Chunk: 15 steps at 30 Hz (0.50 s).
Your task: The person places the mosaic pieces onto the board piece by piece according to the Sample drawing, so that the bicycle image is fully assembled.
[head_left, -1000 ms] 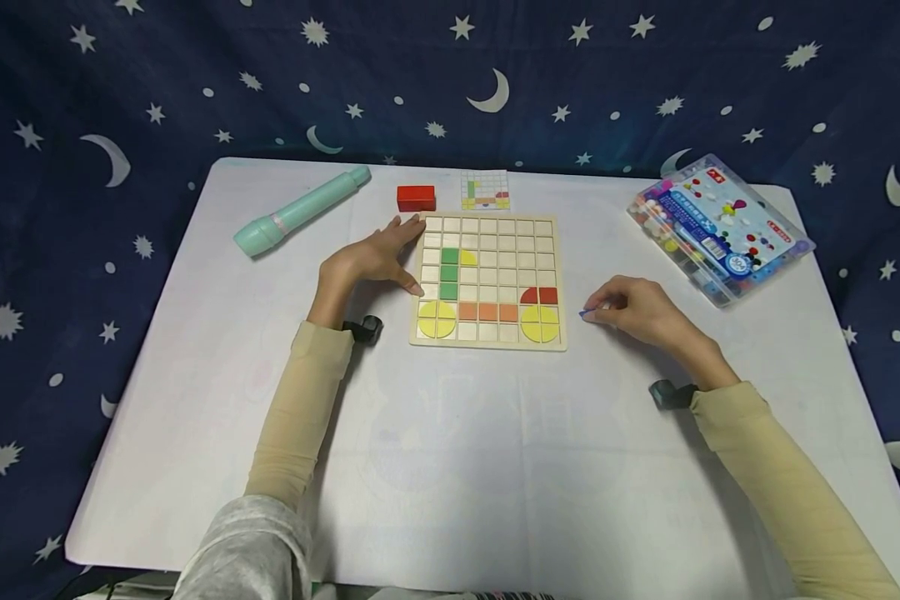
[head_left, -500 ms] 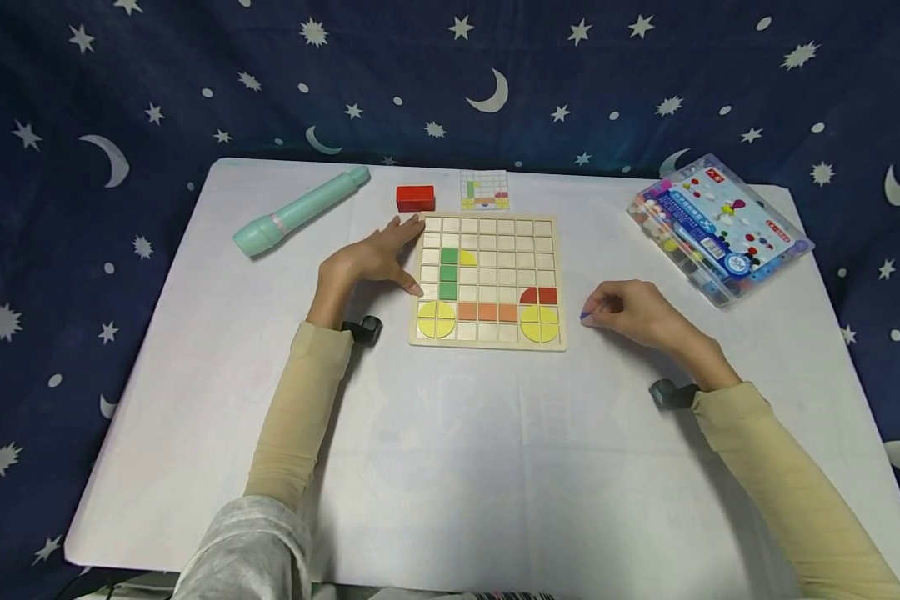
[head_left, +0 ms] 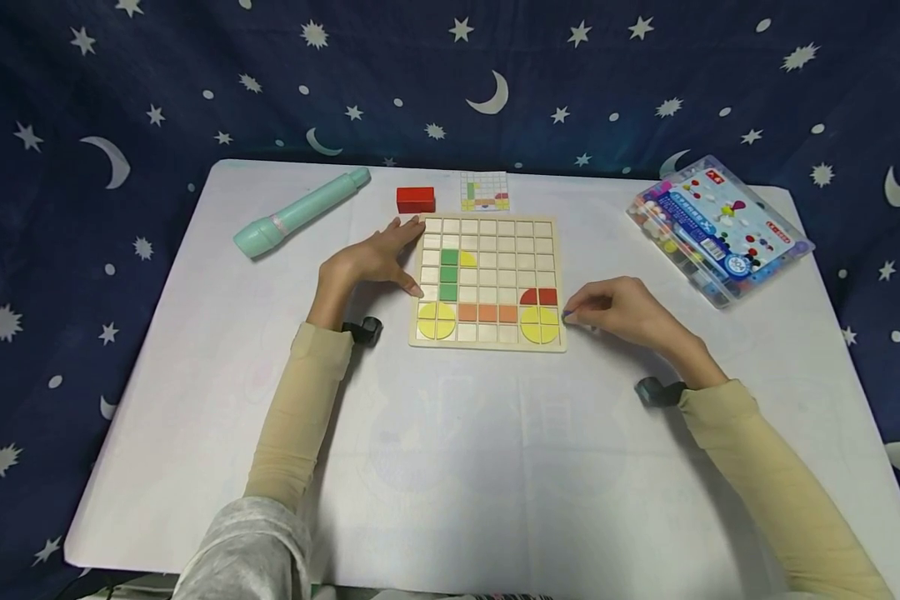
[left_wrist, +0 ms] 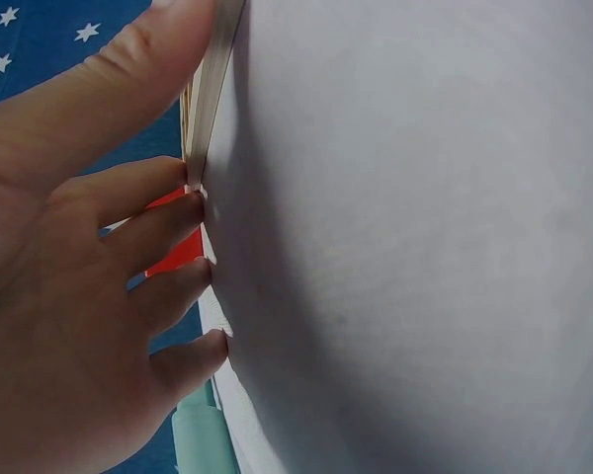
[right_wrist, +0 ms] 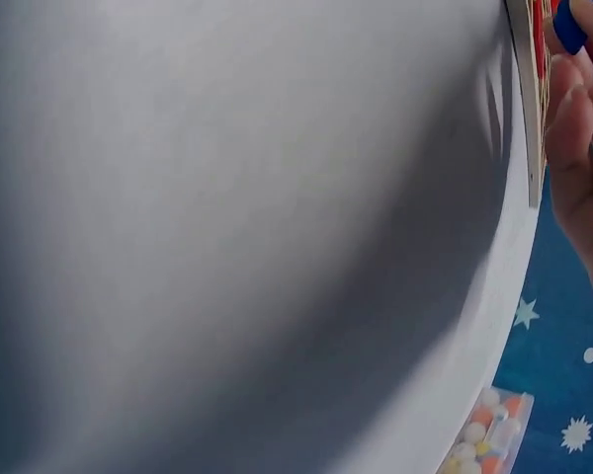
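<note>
A square wooden grid board [head_left: 489,352] lies flat on the table, with green, yellow, orange and red pieces set in its cells. My left hand [head_left: 371,257] touches the board's left edge, thumb and fingers spread apart. In the left wrist view the thumb and fingertips meet the board's pale side [left_wrist: 212,94]. My right hand [head_left: 621,308] is at the board's right edge, next to the yellow circle [head_left: 540,325]. Between its thumb and finger it pinches a small blue piece [right_wrist: 569,28], whose full shape the fingers hide.
Behind the board lie a red block [head_left: 416,200] and a small pattern card [head_left: 484,192]. A mint-green tube [head_left: 302,212] lies at the back left. A clear plastic case [head_left: 720,229] of colourful parts sits at the back right. A starry dark-blue cloth [head_left: 607,83] hangs behind the table.
My right hand has moved left with the blue piece, from the bare table beside the board to the board's right edge. My left hand has stayed still.
</note>
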Motion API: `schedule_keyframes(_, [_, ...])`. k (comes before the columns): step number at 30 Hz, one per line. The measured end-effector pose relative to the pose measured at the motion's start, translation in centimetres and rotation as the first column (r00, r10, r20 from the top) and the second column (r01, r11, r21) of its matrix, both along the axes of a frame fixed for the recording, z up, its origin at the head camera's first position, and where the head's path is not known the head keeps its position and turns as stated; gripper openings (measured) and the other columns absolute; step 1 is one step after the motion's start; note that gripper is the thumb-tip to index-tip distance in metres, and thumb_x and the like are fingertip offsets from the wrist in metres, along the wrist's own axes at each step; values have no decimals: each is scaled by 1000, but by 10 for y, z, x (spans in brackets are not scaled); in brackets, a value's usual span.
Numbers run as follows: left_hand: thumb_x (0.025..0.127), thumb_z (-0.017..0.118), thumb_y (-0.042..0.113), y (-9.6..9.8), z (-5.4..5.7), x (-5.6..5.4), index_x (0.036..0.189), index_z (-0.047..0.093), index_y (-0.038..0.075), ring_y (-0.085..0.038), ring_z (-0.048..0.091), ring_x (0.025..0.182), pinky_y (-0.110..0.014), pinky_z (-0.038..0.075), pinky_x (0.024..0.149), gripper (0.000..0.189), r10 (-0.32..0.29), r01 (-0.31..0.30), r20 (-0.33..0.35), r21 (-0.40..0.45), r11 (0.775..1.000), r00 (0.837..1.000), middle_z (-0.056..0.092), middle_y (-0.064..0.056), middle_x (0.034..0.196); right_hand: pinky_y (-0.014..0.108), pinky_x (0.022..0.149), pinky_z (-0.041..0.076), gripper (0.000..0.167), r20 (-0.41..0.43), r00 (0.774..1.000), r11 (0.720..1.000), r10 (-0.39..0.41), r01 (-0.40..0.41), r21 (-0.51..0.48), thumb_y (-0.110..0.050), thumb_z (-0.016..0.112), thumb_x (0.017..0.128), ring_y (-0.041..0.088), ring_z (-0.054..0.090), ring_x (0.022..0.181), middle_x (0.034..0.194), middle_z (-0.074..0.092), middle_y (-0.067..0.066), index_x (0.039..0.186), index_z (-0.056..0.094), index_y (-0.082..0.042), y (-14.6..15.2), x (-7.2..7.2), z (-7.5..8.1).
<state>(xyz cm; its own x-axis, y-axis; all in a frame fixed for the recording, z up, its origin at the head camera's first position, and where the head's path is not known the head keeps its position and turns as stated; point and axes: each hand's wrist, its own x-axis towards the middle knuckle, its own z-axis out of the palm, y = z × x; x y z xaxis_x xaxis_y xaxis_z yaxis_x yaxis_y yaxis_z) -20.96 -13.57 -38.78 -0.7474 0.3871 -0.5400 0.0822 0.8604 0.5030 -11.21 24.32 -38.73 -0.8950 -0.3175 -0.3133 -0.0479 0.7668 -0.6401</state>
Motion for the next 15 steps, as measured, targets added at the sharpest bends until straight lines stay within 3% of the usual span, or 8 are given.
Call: schedule_keyframes(15, [79,91,29,-1,1,0,167,10,22,-22,-10,161,-58,3,129,120,4,-4,9,0,1000,1000,0,3,175,25,73,50,10,2,999,998,39,-39,-55,-16,79,91,22,61,84,97,77,4,100,80,-12,-27,-4,-2])
